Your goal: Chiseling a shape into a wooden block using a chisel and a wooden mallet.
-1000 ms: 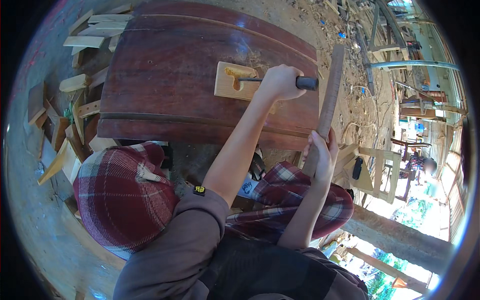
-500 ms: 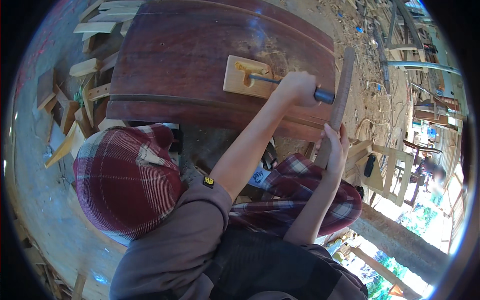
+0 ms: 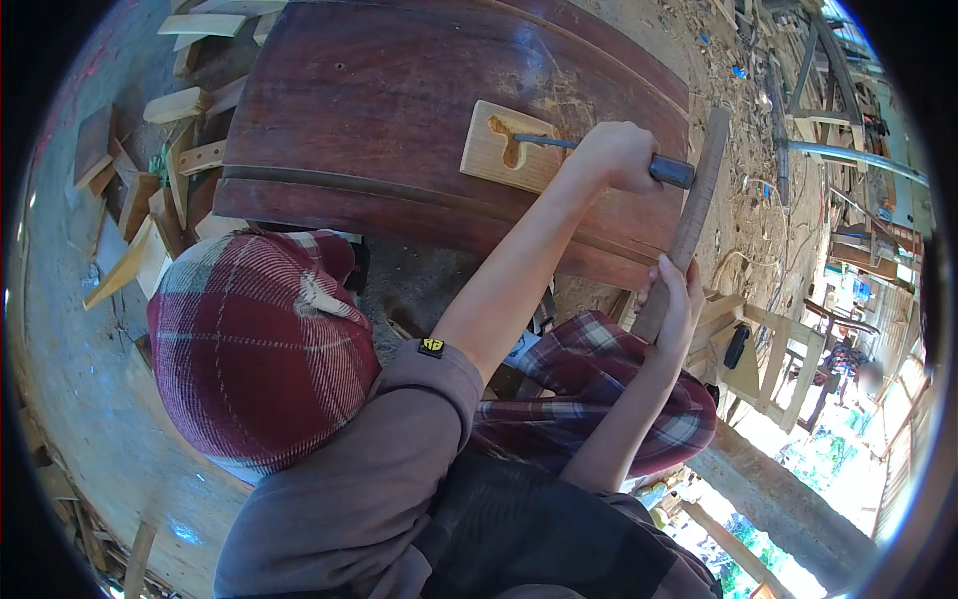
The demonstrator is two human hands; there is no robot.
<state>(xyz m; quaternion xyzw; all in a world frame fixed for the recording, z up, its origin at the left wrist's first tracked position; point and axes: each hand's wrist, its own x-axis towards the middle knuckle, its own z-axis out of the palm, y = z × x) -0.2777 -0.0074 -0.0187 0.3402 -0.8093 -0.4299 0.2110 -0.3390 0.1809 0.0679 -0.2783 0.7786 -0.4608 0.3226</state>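
My left hand (image 3: 621,158) is wrapped round a chisel, its dark handle (image 3: 673,171) sticking out past the fist on the right. The thin metal blade (image 3: 544,141) points left into a carved hollow in a small pale wooden block (image 3: 489,165). That hollow is curved, with brownish-orange cut surfaces. My right hand (image 3: 676,299) grips the lower part of a long flat wooden bar (image 3: 702,185), held slantwise. The upper part of the bar is right beside the chisel handle's end; whether they touch I cannot tell. The block lies on a dark reddish-brown wooden bench top (image 3: 339,110).
Plaid cloth covers my left knee (image 3: 249,359) and right knee (image 3: 649,399) below the bench. Several wood offcuts (image 3: 178,105) lie on the floor at left. Beyond the bench's right side are wood shavings and a pale wooden frame (image 3: 788,364).
The whole view has shifted a little, so block, chisel and hands appear farther right. Both hands keep their holds, and the chisel blade stays in the hollow.
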